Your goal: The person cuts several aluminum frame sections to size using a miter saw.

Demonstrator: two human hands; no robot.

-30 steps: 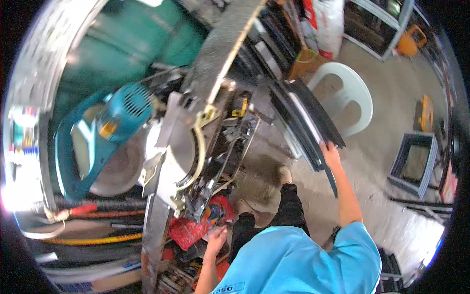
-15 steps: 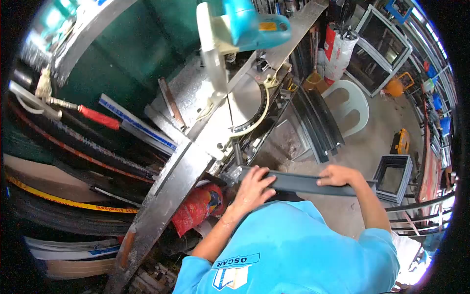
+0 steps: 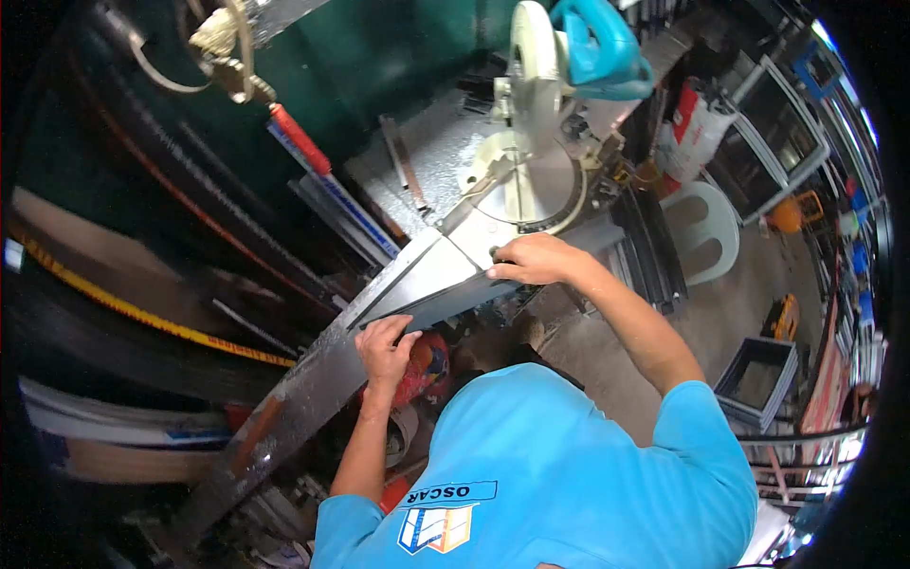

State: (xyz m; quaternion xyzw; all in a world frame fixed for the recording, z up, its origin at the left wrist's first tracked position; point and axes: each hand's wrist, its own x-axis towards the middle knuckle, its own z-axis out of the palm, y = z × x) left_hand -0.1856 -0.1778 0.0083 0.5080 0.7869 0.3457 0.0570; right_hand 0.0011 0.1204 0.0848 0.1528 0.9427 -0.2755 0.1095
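Note:
A long dark grey metal profile (image 3: 445,301) lies slantwise along the near edge of the metal bench rail (image 3: 313,379), in front of the miter saw (image 3: 536,185). My left hand (image 3: 383,347) grips its lower left end, fingers bent over the top. Farther up, my right hand (image 3: 536,259) is closed around it just below the saw's round table. The saw's teal handle (image 3: 607,57) and pale blade guard (image 3: 533,57) are raised above that table. My right hand and forearm cover part of the profile's far end.
Left of the rail are a red-handled clamp (image 3: 300,138), white-and-blue strips (image 3: 355,211) and a yellow strip (image 3: 142,308). On the right stand dark profiles (image 3: 654,251), a white plastic chair (image 3: 720,232) and a small frame (image 3: 755,381). A red bag (image 3: 427,365) sits under the rail.
Both hands have brought the profile from in front of my body up and left onto the rail by the saw. The view has shifted too.

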